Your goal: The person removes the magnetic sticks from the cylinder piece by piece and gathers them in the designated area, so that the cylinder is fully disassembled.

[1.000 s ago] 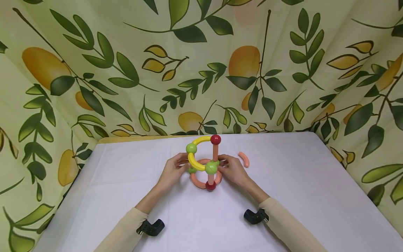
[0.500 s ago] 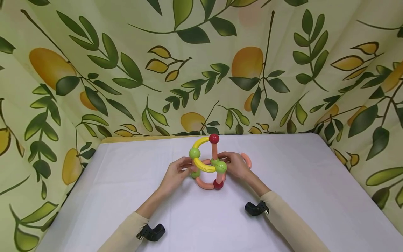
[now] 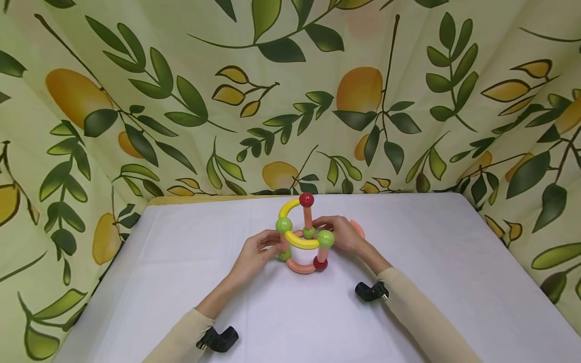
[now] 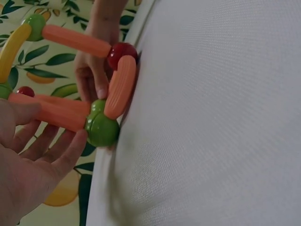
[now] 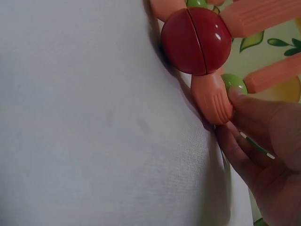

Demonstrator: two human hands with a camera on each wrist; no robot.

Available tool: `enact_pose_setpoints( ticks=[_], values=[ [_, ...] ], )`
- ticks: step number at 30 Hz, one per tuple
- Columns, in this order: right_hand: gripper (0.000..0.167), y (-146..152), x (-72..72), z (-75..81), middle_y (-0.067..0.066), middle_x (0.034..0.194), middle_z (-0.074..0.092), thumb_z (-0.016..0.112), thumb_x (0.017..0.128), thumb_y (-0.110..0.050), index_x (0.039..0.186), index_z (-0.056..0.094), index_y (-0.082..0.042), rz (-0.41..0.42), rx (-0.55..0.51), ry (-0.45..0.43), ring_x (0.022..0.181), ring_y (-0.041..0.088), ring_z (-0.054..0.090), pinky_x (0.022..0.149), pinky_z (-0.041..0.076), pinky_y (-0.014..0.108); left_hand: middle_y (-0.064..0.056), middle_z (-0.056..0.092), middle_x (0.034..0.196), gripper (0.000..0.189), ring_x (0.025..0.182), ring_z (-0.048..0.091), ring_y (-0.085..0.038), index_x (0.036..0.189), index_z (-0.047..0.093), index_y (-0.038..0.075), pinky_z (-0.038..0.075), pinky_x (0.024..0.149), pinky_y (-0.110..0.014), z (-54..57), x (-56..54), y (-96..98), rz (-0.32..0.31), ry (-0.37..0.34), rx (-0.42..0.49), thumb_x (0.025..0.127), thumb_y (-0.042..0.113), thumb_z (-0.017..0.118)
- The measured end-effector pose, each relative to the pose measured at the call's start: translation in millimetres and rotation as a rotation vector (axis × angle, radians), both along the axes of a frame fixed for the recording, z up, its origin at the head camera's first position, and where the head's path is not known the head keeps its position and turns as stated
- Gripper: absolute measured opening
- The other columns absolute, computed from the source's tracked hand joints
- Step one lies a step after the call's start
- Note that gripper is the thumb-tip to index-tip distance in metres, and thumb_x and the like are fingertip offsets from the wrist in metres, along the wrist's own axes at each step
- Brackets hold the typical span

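Observation:
A ball-and-stick building toy (image 3: 303, 243) stands on the table between both hands. Curved orange rods form its lower ring, upright orange rods rise from that, and yellow arcs run along the upper level. A red ball (image 3: 306, 199) tops the tallest rod, and green balls (image 3: 325, 239) join other pieces. My left hand (image 3: 256, 252) pinches an upright orange rod (image 4: 61, 113) on the left side, thumb in front and fingers behind. At the back right, my right hand (image 3: 340, 232) grips the lower ring, its thumb at a green ball (image 5: 233, 83) beside a curved orange rod (image 5: 210, 96).
A loose curved orange rod (image 3: 357, 228) lies behind the right hand, partly hidden by it. The white-covered table (image 3: 290, 312) ends at a leaf-and-fruit patterned curtain (image 3: 290, 126). A black wrist device (image 3: 372, 291) sticks out from each sleeve.
The toy has turned, its front green ball and lower red ball swinging right while the top red ball shifts slightly left. The right hand now partly covers the loose curved rod.

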State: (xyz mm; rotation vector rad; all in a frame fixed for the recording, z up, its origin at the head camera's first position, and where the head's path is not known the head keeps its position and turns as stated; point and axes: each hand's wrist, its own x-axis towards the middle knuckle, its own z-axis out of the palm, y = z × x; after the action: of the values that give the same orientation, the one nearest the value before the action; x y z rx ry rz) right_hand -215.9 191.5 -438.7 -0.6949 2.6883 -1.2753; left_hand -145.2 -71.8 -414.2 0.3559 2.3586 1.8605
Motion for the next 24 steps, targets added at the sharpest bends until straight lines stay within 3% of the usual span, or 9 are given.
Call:
enact_pose_setpoints(
  ticks=[11, 19, 24],
  values=[
    [0.034, 0.6, -8.5, 0.1, 0.007, 0.112, 0.071, 0.075, 0.088, -0.016, 0.118, 0.07, -0.004, 0.05, -0.023, -0.054, 0.094, 0.019, 0.064, 0.088, 0.052, 0.032, -0.008, 0.068, 0.113, 0.028, 0.109, 0.062, -0.022, 0.121, 0.065, 0.004, 0.052, 0.092, -0.035, -1.6, 5.1, 1.3, -0.031, 0.011, 0.009, 0.092, 0.004, 0.064],
    [0.033, -0.2, -7.0, 2.1, 0.008, 0.11, 0.071, 0.074, 0.088, -0.016, 0.118, 0.069, -0.003, 0.06, -0.035, -0.065, 0.094, 0.02, 0.065, 0.088, 0.053, 0.034, -0.008, 0.068, 0.113, 0.028, 0.109, 0.062, -0.023, 0.12, 0.065, 0.003, 0.053, 0.089, -0.029, -1.6, 5.4, 1.6, -0.04, 0.026, 0.009, 0.093, 0.003, 0.064],
    [0.033, 2.7, -4.3, 6.4, 0.006, 0.11, 0.071, 0.075, 0.087, -0.017, 0.118, 0.069, -0.005, 0.015, 0.009, -0.065, 0.099, 0.022, 0.066, 0.091, 0.052, 0.039, -0.007, 0.068, 0.113, 0.029, 0.11, 0.062, -0.022, 0.121, 0.065, 0.004, 0.054, 0.089, -0.03, -1.6, 5.4, 2.0, -0.03, 0.031, 0.004, 0.092, 0.003, 0.064]
  ],
)
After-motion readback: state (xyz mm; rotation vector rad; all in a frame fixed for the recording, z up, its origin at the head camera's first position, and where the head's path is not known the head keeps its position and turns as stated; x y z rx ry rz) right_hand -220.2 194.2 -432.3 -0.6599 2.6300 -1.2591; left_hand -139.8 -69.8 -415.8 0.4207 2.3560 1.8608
